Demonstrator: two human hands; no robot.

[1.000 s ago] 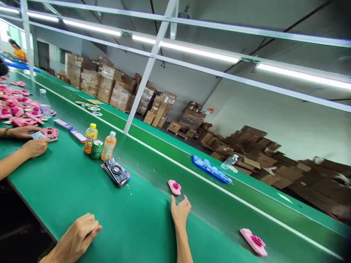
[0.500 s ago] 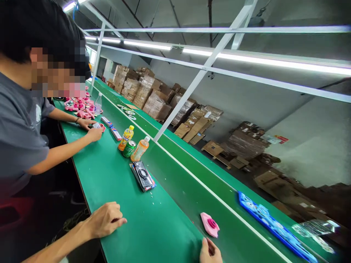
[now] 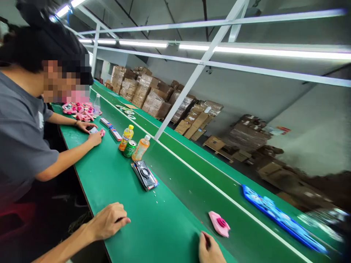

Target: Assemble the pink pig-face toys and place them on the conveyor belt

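I had the right hand (image 3: pixel 211 249) closest, its grip cut off by the frame so I couldn't tell how wide, the pink toy camera (image 3: pixel 219 224) lying just ahead on the green table (image 3: pixel 164 226), long axis slanting, the curled left hand (image 3: pixel 109 221) well away.

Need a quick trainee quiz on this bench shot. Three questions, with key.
1. True or false: the orange drink bottle stands beside a green can.
2. Which of the person's hands is nearer the pink plastic part on the belt: the left hand or the right hand?
3. What colour is the tray on the far side of the white line?

Key: 1 true; 2 right; 3 blue.
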